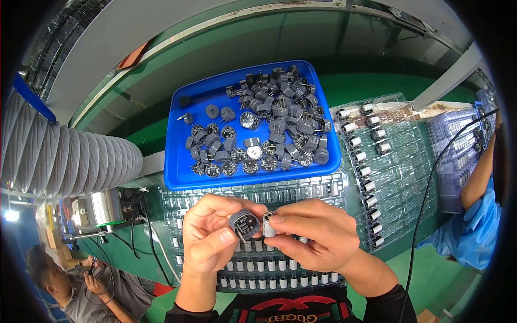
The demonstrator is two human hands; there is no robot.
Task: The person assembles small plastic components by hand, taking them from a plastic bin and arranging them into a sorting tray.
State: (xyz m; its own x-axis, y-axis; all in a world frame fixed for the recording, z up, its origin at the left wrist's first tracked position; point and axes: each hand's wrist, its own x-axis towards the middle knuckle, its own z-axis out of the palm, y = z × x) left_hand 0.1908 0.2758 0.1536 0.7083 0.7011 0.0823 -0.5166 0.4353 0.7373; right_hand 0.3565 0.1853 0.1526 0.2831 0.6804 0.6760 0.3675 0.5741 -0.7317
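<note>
My left hand (207,237) pinches a round grey plastic housing (245,223) between thumb and fingers. Its open face, turned toward me, shows a dark circuit board, and metal pins stick out below. Between the fingertips of my right hand (318,231) is a small silver-white cylinder (269,228), upright, with metal at its top end. The cylinder is right beside the housing; I cannot tell whether they touch. Underneath both hands lies a see-through blister tray (183,202) with rows of similar white cylinders, partly hidden by my hands.
Beyond my hands, a blue tray (177,161) holds many grey housings, heaped at its right. Another blister tray (409,161) with cylinders lies right, near stacked trays (449,145). A ribbed duct (70,156) and wire spool (107,207) stand left. People work at both sides.
</note>
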